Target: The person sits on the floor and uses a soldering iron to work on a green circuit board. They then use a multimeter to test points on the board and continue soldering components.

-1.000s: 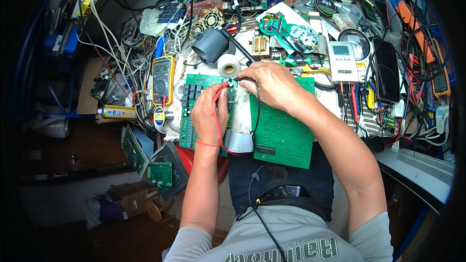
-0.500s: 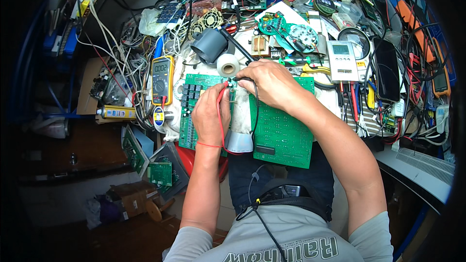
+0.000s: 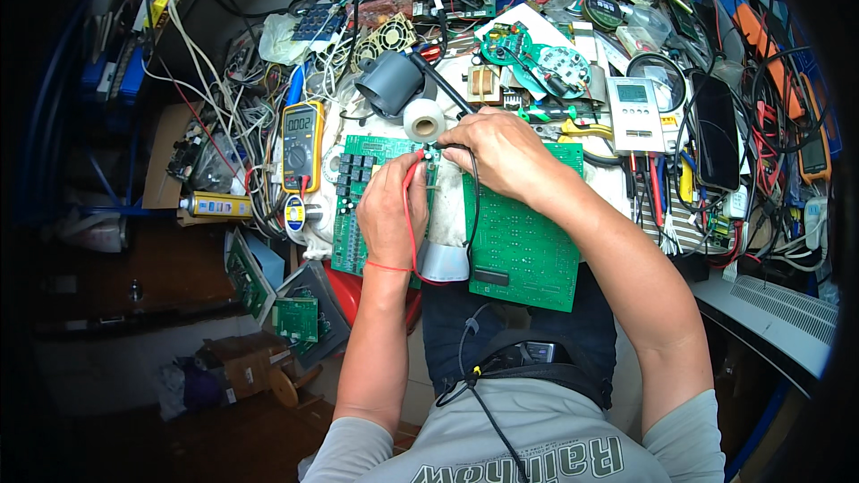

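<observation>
My left hand [image 3: 387, 215] is closed round a red test probe [image 3: 420, 156], its tip down at the upper right part of a green circuit board [image 3: 347, 255] with black relays along its left side. Fingers of my right hand [image 3: 501, 152] pinch a black test probe; its black lead [image 3: 474, 197] hangs down from them. Both probe tips come close together, and my fingers partly hide the contact spot. Under my right hand lies a second green board [image 3: 523, 228], solder side up. A yellow multimeter [image 3: 301, 145] with a lit display stands to the left.
Just beyond the probes sit a white roll [image 3: 423, 120] and a dark grey cylinder [image 3: 388, 82]. Yellow-handled pliers [image 3: 586, 129], a white controller with a screen [image 3: 633, 112] and a phone [image 3: 715, 130] lie to the right. Tangled cables and loose boards crowd the bench's far side.
Both hands keep nearly the same pose with the probes at the board. The scene shifts very slightly in the picture, and the multimeter's display changes a little.
</observation>
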`<state>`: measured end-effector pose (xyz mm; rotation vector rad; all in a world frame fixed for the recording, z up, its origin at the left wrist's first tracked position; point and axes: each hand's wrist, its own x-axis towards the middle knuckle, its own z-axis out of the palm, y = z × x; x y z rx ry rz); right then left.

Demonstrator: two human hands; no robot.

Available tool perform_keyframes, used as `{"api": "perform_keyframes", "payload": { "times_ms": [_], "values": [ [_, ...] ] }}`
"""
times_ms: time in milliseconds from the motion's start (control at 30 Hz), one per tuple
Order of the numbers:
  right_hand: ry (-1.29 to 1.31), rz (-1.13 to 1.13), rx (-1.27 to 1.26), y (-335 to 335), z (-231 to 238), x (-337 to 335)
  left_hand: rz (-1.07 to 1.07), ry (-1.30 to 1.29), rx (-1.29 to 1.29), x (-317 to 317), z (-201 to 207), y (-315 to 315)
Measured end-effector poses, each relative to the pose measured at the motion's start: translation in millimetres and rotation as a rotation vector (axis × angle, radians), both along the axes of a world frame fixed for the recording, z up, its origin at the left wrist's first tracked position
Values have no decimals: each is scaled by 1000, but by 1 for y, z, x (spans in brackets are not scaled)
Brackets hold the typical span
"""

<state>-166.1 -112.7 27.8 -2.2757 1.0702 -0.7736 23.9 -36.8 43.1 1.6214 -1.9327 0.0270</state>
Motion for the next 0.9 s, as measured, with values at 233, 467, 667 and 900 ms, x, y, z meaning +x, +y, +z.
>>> {"api": "perform_keyframes", "payload": {
  "times_ms": [233,467,667,900],
  "values": [
    [-8,4,-17,-2,-7,-2,-1,12,-7,1,0,0],
    [-7,11,-86,-5,-12,-2,3,20,-6,0,-2,-1],
    [20,9,-53,-1,0,-2,3,30,-32,0,-4,-1],
    [50,29,37,0,5,-4,5,41,-19,1,-6,-2]
  ]
}}
